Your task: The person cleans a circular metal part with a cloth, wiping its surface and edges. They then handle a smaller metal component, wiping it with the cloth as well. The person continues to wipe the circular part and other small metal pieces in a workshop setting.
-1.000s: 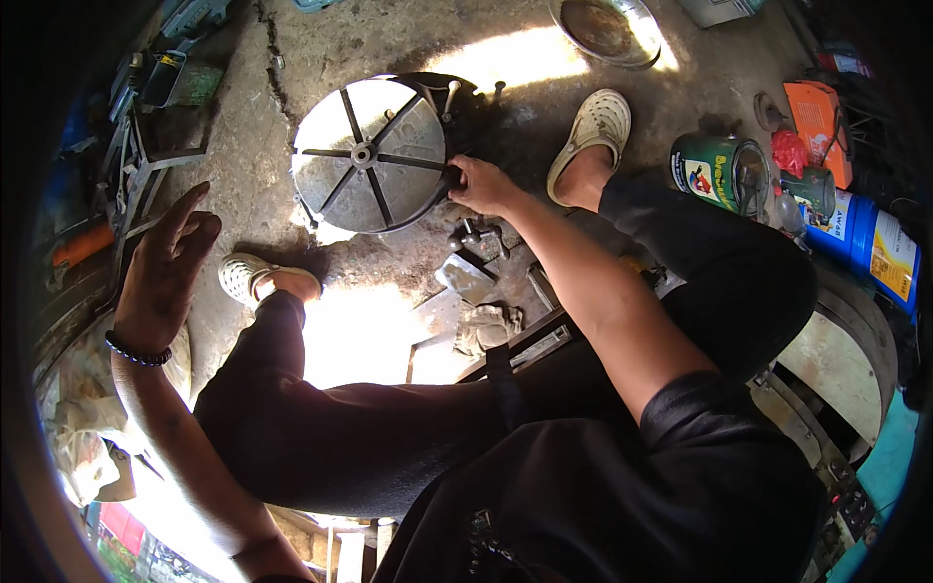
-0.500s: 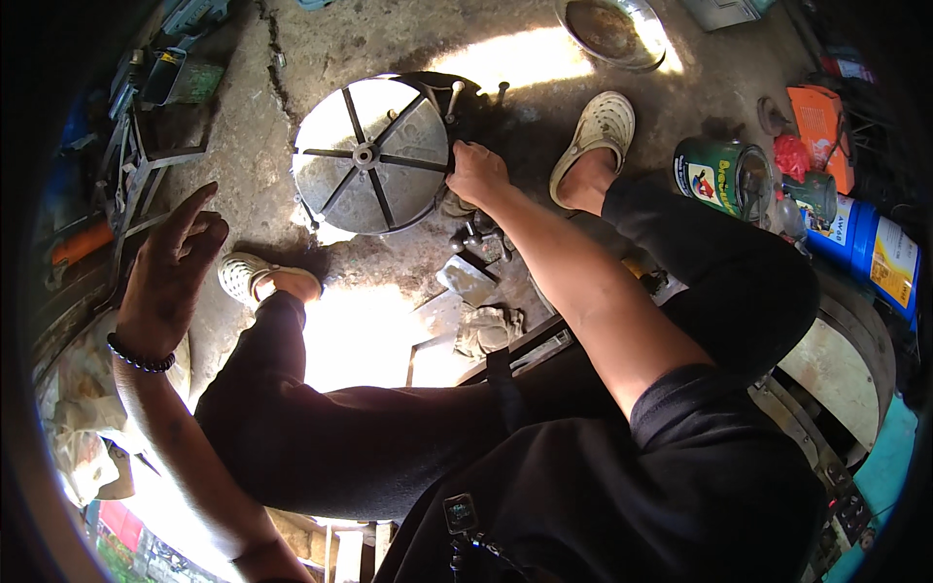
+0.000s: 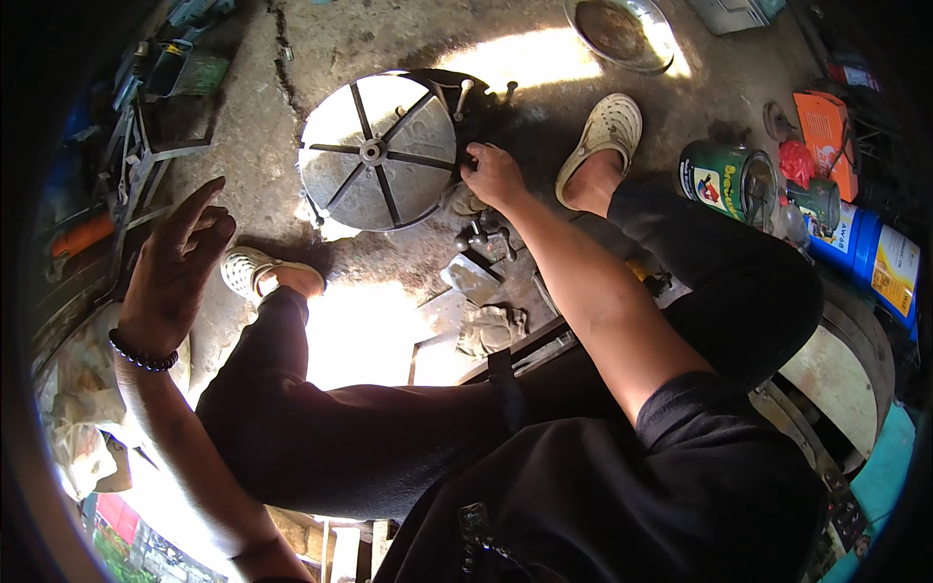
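A round grey metal rotary table with radial slots and a central hole lies on the floor before me. Just off its right rim is my right hand, its fingers curled in; whatever they close on is hidden. My left hand hangs in the air at the left, open with fingers apart and holding nothing, a dark bead bracelet on its wrist. Small levers with knobs stick out behind the rotary table. Below my right hand lie a dark three-armed handle and a crumpled cloth.
My feet in pale clogs stand either side. A green can, a blue bucket and an orange box are at the right. A round pan lies at the back. Metal frames line the left.
My right hand has drawn slightly rightward from the rotary table's rim. My left hand stays about where it was. The whole view has shifted a little.
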`<act>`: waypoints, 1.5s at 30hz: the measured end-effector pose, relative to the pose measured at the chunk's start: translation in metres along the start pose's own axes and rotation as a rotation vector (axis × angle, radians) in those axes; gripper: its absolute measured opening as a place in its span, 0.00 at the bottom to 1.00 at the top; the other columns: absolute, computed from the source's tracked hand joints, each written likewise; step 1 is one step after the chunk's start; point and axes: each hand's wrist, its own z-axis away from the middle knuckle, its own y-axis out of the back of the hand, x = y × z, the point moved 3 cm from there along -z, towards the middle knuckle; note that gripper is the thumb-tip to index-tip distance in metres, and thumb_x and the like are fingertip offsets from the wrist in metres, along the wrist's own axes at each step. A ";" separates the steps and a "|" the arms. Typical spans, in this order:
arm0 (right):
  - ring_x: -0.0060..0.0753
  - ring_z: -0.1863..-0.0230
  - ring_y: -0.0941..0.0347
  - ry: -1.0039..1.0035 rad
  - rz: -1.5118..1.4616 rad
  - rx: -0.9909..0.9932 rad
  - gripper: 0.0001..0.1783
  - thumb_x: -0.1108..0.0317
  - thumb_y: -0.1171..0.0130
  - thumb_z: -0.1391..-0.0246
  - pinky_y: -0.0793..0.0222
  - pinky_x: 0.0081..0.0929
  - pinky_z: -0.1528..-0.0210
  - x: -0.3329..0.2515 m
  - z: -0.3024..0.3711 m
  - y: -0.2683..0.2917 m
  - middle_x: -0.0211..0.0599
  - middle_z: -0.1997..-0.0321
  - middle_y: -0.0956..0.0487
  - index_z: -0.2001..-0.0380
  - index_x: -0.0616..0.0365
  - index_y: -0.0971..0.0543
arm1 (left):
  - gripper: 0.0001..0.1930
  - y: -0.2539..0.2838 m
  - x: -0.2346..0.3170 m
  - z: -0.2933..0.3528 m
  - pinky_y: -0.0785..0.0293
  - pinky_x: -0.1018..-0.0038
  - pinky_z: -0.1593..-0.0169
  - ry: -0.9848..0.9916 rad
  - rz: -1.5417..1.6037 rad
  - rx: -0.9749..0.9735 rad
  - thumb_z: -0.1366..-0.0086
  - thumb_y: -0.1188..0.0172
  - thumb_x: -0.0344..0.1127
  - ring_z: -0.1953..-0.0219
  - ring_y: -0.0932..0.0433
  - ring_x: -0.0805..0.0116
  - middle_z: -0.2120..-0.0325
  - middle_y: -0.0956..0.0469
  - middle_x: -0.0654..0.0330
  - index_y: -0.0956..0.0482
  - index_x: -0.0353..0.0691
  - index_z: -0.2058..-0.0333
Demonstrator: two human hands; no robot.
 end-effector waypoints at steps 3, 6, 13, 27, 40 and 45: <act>0.54 0.56 0.22 0.100 0.057 0.126 0.20 0.63 0.37 0.52 0.26 0.42 0.51 -0.005 0.012 0.000 0.52 0.61 0.18 0.56 0.61 0.19 | 0.23 0.000 0.003 0.000 0.27 0.66 0.47 0.006 -0.004 -0.002 0.30 0.43 0.41 0.52 0.21 0.61 0.55 0.20 0.50 0.30 0.42 0.39; 0.54 0.56 0.23 0.005 0.099 0.081 0.20 0.63 0.39 0.52 0.26 0.41 0.50 0.001 0.026 -0.011 0.55 0.61 0.19 0.56 0.64 0.19 | 0.23 0.001 0.002 0.001 0.27 0.66 0.47 -0.003 0.002 0.001 0.30 0.43 0.42 0.51 0.21 0.61 0.55 0.20 0.50 0.30 0.42 0.39; 0.54 0.52 0.22 -0.104 -0.042 0.170 0.21 0.62 0.40 0.50 0.26 0.39 0.48 0.007 0.033 -0.019 0.56 0.57 0.18 0.54 0.61 0.18 | 0.24 0.002 0.007 0.006 0.27 0.66 0.46 -0.016 0.033 0.005 0.30 0.42 0.42 0.52 0.21 0.62 0.56 0.20 0.50 0.30 0.41 0.38; 0.50 0.59 0.20 -0.210 -0.144 0.215 0.16 0.67 0.43 0.50 0.24 0.38 0.54 0.000 0.041 -0.021 0.50 0.62 0.17 0.58 0.57 0.16 | 0.25 0.005 0.006 0.011 0.28 0.67 0.44 0.014 0.064 -0.004 0.30 0.43 0.41 0.50 0.22 0.62 0.53 0.21 0.49 0.32 0.41 0.37; 0.45 0.63 0.20 -0.060 -0.165 0.338 0.16 0.66 0.39 0.50 0.26 0.38 0.58 0.001 0.043 -0.001 0.49 0.66 0.18 0.57 0.56 0.17 | 0.24 0.006 0.013 0.012 0.27 0.65 0.46 0.044 0.012 0.021 0.30 0.43 0.41 0.49 0.21 0.59 0.53 0.21 0.47 0.30 0.41 0.38; 0.29 0.73 0.25 -0.476 -0.407 0.293 0.23 0.52 0.33 0.46 0.30 0.31 0.67 0.052 -0.006 0.042 0.41 0.76 0.20 0.65 0.66 0.18 | 0.23 0.004 0.011 0.012 0.28 0.64 0.45 0.072 0.045 -0.011 0.29 0.44 0.40 0.48 0.22 0.57 0.52 0.21 0.46 0.31 0.43 0.37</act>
